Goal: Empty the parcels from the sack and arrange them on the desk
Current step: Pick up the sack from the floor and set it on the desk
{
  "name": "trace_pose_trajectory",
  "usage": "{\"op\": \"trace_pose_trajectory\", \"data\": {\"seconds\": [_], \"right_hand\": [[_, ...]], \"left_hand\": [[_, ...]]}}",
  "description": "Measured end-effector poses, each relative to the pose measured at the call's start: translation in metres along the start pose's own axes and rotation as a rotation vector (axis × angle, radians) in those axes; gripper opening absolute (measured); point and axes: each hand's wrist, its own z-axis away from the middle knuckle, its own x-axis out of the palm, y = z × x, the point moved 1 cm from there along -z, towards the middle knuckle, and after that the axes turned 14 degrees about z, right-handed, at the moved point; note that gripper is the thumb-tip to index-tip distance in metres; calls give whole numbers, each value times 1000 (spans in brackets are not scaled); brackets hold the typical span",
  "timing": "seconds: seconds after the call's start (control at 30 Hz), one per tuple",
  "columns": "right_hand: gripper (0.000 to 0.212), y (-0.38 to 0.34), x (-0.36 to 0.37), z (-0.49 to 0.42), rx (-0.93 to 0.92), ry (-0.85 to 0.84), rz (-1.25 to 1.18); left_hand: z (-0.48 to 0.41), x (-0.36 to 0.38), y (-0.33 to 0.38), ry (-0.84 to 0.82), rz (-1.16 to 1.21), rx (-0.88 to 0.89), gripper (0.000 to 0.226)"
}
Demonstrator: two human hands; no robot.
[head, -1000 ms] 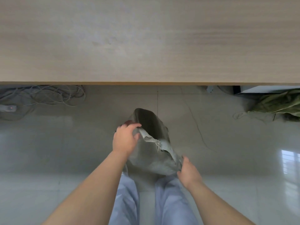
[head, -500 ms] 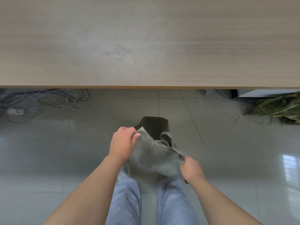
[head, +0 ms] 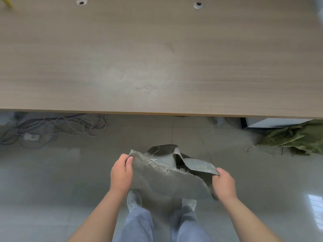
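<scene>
One desk (head: 157, 58). Two round holes near its far edge: a left hole (head: 81, 2) and a right hole (head: 198, 5). One sliver of something yellow (head: 7, 3) at the desk's far left corner; what it is cannot be told.

One grey sack (head: 166, 182). Two hands at its rim: the left hand (head: 120, 173) and the right hand (head: 223, 185).

Two shoes on the floor (head: 70, 172): a left shoe (head: 133, 200) and a right shoe (head: 189, 203). Two trouser legs (head: 138, 224).

One tangle of cables (head: 57, 124) on the floor, with one white plug block (head: 31, 136). One green cloth bundle (head: 295, 138). One white cabinet (head: 272, 122).
</scene>
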Motion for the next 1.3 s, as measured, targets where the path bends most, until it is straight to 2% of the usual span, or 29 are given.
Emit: {"op": "trace_pose_trajectory", "data": {"seconds": [0.1,0.2,0.43,0.5,0.6,0.67,0.73,0.83,0.9,0.97,1.03,1.3], "right_hand": [[13,-11,-37,3,-29,-7,-87],[20,-30,-84,19,-49,-72,-234],[40,-82,-185,78,-280,-230,-352],[34,-93,-203,89,-320,-285,-380],[15,-108,-232,103,-362,-294,-332],[19,-115,-252,111,-430,-284,-252],[12,-121,-274,118,-476,-292,-238],[26,-129,-307,133,-548,-328,-155],[22,-136,-322,141,-619,-284,-54],[8,-144,-331,146,-650,-150,13],[12,-153,-340,148,-683,-16,25],[27,-184,-377,172,-910,263,-293]], "left_hand": [[9,-18,22,48,82,11,32],[15,-40,47,140,182,36,31],[19,-92,112,274,311,213,31],[21,-106,131,304,351,241,32],[23,-127,156,336,412,274,33],[24,-139,171,354,458,286,35],[23,-151,187,368,519,299,39],[16,-174,204,389,642,313,39],[11,-190,216,376,708,341,37],[11,-206,232,345,752,386,36],[15,-221,251,325,784,430,35],[34,-280,323,338,842,625,34]]}}
